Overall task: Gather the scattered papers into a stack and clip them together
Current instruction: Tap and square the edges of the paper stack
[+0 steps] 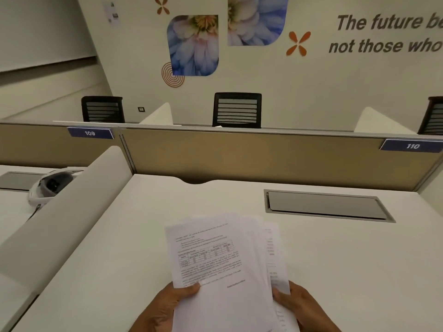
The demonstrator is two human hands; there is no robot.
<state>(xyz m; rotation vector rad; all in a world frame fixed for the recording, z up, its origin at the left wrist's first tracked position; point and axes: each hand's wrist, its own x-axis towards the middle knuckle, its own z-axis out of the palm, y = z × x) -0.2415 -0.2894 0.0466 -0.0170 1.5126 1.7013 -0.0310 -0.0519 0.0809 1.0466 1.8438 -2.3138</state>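
Observation:
A loose bundle of printed white papers [223,259] is held up over the near edge of the white desk [119,236]. The sheets are fanned and uneven, with several edges sticking out on the right. My left hand [165,307] grips the bundle's lower left side, thumb on the top sheet. My right hand [302,307] grips the lower right side, thumb on the outer sheets. The top sheet shows text and a small table. No clip is in view.
A grey cable-tray lid [326,206] is set into the desk at the back right. A tan partition [263,159] closes off the far edge, with a white curved divider [72,212] on the left. A white headset-like device [50,185] lies on the neighbouring desk.

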